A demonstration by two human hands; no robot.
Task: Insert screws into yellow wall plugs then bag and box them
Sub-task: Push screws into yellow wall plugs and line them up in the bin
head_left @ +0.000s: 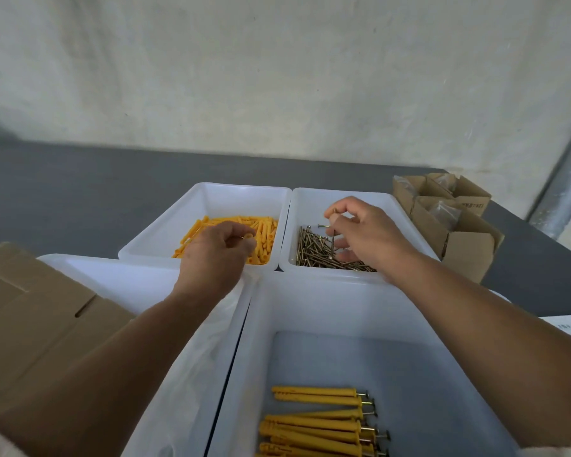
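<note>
**Spotter:** Left edge first. What sits by your left forearm?

**Recorder:** A cardboard carton [30, 308], flaps folded flat. It stands just beside a white side bin [122, 278]. Your forearm crosses that bin, and clear plastic film [208, 341] lies crumpled along its right wall.

**Spotter:** Your left hand [215, 255]?

**Recorder:** It is over the plug tray [208, 199], the back tray on the left. The fingers are curled in, with thumb and forefinger pinching one yellow plug [248, 237]. Only its round end shows at the fingertips. Loose plugs [264, 235] are heaped below, toward the tray's right side.

**Spotter:** Next tray over?

**Recorder:** The screw tray [343, 196], wall to wall with the plug tray. Brass-coloured loose screws [317, 252] are piled in its near part.

**Spotter:** Your right hand [366, 235]?

**Recorder:** It is above that pile. Thumb and forefinger pinch a single screw [333, 239], which hangs upright with its head up. The other fingers are loosely spread and the lowest reach down at the heap. Whether they touch it, I cannot tell.

**Spotter:** Nearest you?

**Recorder:** A large front bin [310, 308], under your right forearm. Finished plugs [317, 423] lie side by side at its near end, with the screw heads pointing right.

**Spotter:** Far right?

**Recorder:** Small open boxes [455, 219] with clear bags inside, on the grey table [63, 199]. A metal pipe [567, 179] runs up the wall behind them.
</note>
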